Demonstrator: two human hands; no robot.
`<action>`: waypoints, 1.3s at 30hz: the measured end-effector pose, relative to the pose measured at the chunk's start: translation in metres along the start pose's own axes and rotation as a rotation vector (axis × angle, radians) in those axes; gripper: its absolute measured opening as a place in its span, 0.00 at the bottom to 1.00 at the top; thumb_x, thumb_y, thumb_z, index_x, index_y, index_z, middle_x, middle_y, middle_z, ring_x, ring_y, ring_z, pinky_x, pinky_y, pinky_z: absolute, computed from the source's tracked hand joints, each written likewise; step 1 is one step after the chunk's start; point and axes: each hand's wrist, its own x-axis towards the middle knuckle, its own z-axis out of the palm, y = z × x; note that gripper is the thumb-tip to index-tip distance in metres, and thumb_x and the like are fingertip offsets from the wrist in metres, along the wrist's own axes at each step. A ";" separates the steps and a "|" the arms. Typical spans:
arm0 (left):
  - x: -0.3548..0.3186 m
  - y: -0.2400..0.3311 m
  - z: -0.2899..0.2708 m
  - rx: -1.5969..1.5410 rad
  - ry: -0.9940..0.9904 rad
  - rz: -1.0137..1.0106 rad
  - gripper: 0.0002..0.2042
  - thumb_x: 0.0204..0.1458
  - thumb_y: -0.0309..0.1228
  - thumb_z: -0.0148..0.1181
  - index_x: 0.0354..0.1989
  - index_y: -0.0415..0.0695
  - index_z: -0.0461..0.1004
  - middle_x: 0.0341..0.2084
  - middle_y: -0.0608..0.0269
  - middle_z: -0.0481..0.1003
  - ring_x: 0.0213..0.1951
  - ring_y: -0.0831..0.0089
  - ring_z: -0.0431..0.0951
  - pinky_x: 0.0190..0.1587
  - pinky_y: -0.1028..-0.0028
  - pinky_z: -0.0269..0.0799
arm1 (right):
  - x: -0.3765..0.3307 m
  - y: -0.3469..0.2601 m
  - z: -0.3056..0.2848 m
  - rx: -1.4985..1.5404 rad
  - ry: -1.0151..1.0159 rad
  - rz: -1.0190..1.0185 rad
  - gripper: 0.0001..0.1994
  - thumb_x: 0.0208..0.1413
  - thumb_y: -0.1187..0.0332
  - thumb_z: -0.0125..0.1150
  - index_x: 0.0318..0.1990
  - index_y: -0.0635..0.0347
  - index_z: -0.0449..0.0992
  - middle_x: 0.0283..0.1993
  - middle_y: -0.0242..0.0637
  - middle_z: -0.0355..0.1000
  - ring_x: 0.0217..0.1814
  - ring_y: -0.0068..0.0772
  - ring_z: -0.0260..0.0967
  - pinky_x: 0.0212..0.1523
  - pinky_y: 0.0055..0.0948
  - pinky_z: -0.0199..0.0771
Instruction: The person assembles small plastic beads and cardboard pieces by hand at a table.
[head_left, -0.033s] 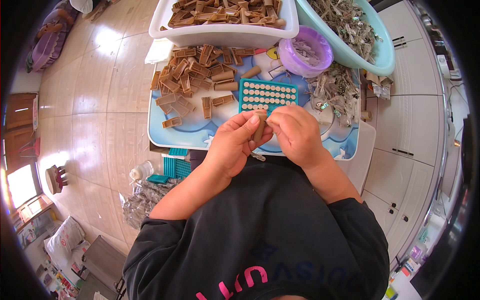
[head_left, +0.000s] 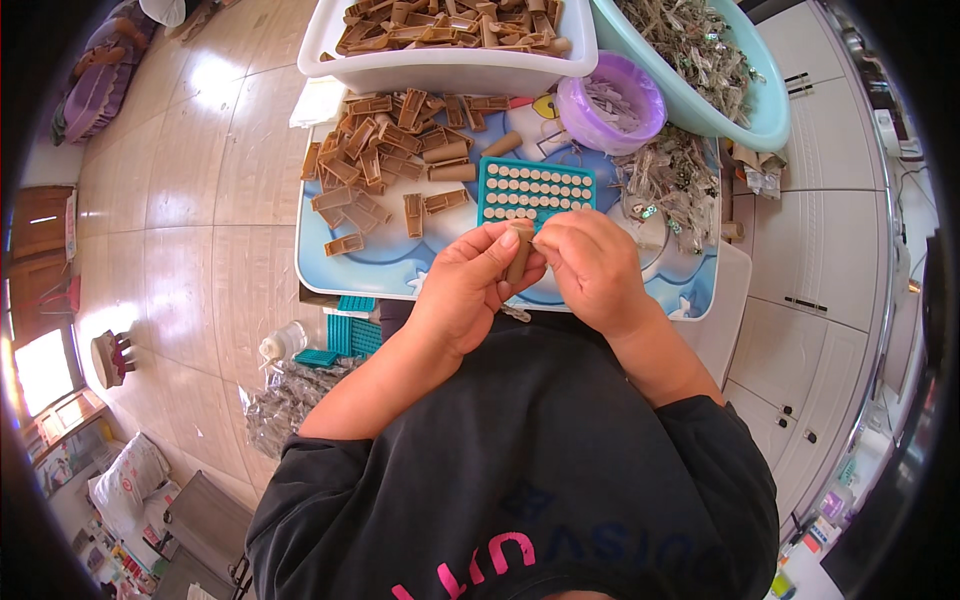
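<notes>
My left hand (head_left: pixel 462 282) is closed around a brown plastic casing (head_left: pixel 518 262), thumb along its upper part, just beyond the table's near edge. Fingertips of my right hand (head_left: pixel 597 268) pinch together at the casing's upper right side; whatever they grip is too small or hidden to name. Right behind both hands lies a teal tray (head_left: pixel 482 188) with rows of small round beige pieces (head_left: pixel 536 187). My hands cover part of its near edge. To the left, more brown casing pieces (head_left: pixel 372 150) are heaped loosely on the table.
The blue patterned table (head_left: pixel 380 272) also bears a white tub (head_left: pixel 450 72) of brown casings, a purple bowl (head_left: pixel 625 138) with pale strips, and a pile of small electronic parts in clear wrapping (head_left: pixel 668 185). A light-teal basin (head_left: pixel 770 105) holds more. Teal trays (head_left: pixel 350 335) sit lower left.
</notes>
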 end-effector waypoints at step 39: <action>0.002 0.011 -0.001 0.517 0.117 0.298 0.12 0.57 0.35 0.52 0.38 0.37 0.73 0.27 0.61 0.75 0.25 0.79 0.74 0.30 0.79 0.73 | -0.022 0.009 -0.003 1.097 -0.028 0.739 0.22 0.61 0.52 0.44 0.45 0.66 0.71 0.33 0.35 0.72 0.36 0.21 0.66 0.41 0.22 0.64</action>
